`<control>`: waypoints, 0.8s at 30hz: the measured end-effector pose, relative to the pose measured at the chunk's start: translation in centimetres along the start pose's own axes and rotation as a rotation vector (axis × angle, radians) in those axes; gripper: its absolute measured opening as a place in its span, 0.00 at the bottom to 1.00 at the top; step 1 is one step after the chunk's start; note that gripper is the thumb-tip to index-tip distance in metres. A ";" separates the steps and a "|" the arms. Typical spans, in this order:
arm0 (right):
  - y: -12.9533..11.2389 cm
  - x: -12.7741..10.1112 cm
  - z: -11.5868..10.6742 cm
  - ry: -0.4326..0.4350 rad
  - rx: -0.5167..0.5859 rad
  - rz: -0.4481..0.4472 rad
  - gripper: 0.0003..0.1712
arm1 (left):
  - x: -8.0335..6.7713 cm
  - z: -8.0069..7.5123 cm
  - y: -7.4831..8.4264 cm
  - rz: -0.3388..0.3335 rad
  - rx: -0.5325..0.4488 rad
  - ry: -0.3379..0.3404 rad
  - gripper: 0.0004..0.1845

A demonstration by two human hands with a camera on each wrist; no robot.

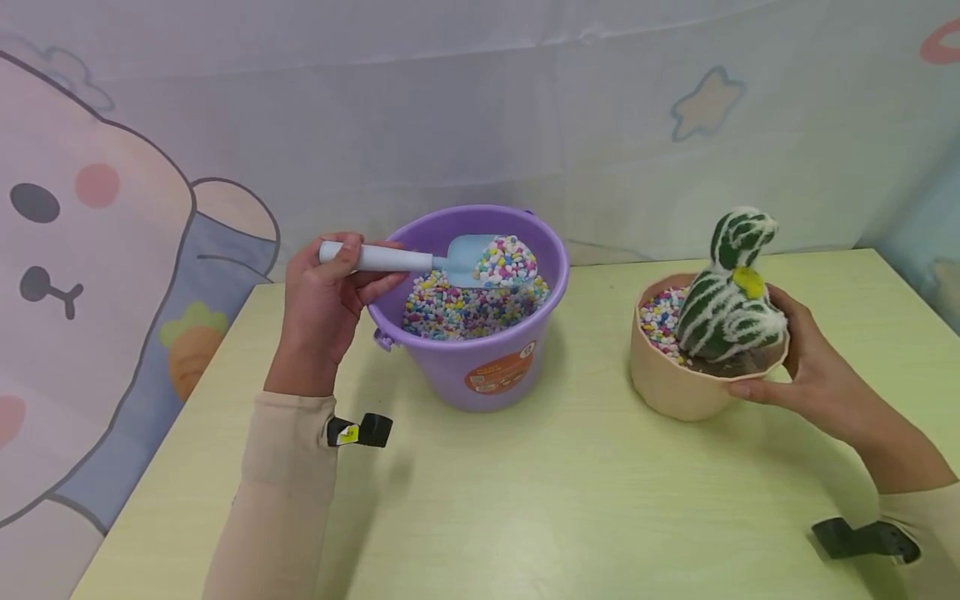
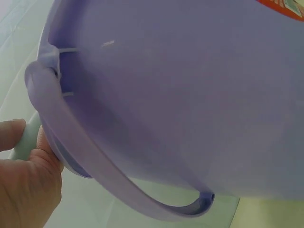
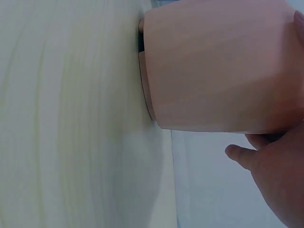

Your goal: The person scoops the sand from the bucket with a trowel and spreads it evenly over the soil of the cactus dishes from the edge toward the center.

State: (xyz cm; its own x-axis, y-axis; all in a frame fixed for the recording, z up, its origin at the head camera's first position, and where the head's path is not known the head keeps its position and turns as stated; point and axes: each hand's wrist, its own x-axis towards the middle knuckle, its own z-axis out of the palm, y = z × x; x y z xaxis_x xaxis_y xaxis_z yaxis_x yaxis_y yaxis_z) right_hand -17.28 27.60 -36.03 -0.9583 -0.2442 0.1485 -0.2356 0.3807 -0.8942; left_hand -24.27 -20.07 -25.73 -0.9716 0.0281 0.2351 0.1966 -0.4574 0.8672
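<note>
Left hand: the left hand (image 1: 324,307) is wrapped round the scoop's handle, thumb on top; a firm hold is judged, though the handle end alone is seen in the wrist view.
Scoop: the scoop (image 1: 457,260) is held level over the bucket, blade heaped high with pebbles (image 1: 507,260). A spill is the likeliest slip, since the heap sits above the blade's edge; it would be caused by any tilt or jerk.
Bucket: the bucket (image 1: 480,358) stands left of centre on the table (image 1: 570,500), partly filled with more pebbles. Its bail hangs down at the near left, close to the hand; it could be knocked if the wrist is dropped.
Gap: bare table lies between bucket and pot, so anything shed over it would be scattered and rolled.
Pot: the pot (image 1: 671,379) stands to the right, its left side part-filled with pebbles.
Cactus: the cactus (image 1: 723,304) fills most of the pot and leans right; little opening is left, so pebbles could be bounced off it.
Right hand: the right hand (image 1: 806,354) is curled round the pot's right side, steadying it; tipping is risked if it is squeezed or pulled.
</note>
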 end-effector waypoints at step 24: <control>0.0 -0.3 -0.1 -0.001 -0.045 0.025 0.62 | -0.1 0.0 -0.2 0.035 -0.016 0.002 0.07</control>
State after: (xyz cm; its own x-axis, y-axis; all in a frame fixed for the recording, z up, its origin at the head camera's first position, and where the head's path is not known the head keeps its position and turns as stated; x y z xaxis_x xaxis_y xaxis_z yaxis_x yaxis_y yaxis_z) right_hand -17.03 27.71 -36.02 -0.9638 -0.2349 0.1263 -0.2189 0.4264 -0.8777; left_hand -24.20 -19.99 -25.96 -0.9644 0.0106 0.2643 0.2281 -0.4723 0.8514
